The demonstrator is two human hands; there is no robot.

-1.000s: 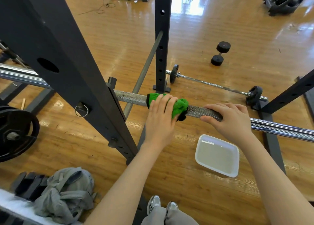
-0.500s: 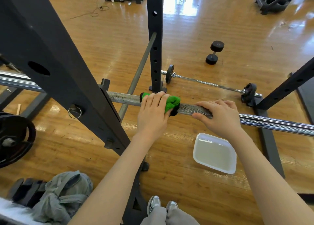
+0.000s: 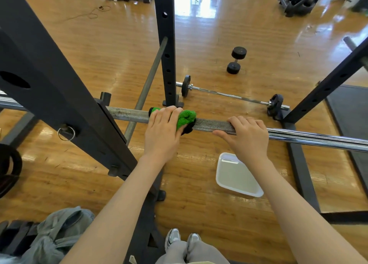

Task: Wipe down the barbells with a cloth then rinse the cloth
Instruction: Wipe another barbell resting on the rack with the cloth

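Gym floor (image 3: pixel 219 34) | left hand (image 3: pixel 162 132) gripped green cloth (image 3: pixel 185 118) around racked barbell (image 3: pixel 211 124) | right hand (image 3: pixel 247 138) curled over bar | wiping unfinished; rinse pending, likely in tray (image 3: pixel 237 176)

Left hand (image 3: pixel 162 133) grips green cloth (image 3: pixel 186 118) wrapped on racked barbell (image 3: pixel 211 124); right hand (image 3: pixel 247 137) holds the knurled section. White tray (image 3: pixel 221 181) on floor below.

A knurled, dull metal barbell (image 3: pixel 211 124), fuzzy green cloth (image 3: pixel 186 117), glossy wood floor (image 3: pixel 239 30) and smooth white plastic tray (image 3: pixel 220 181) are seen.
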